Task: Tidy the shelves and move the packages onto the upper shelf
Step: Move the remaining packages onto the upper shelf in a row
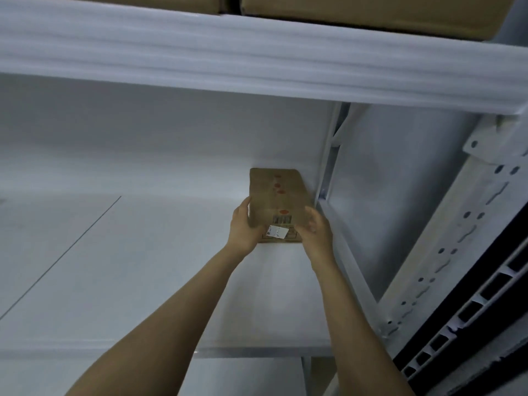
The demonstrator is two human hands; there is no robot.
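A flat brown cardboard package [278, 200] with red dots and a white label lies on the white shelf board [128, 267], far back near the right rear corner. My left hand [243, 227] grips its near left edge, thumb up along the side. On the near right edge, my right hand [317, 227] holds on with its fingers curled over the edge. Both forearms reach in from below. Above, the upper shelf's front rail [257, 58] is wrapped in white foam, and brown boxes [371, 15] stand on it.
A white perforated steel upright [457, 244] and a diagonal brace bound the shelf bay on the right. The white back wall [143, 138] sits close behind the package. A seam runs across the shelf board at the left. A lower shelf level shows below the front edge.
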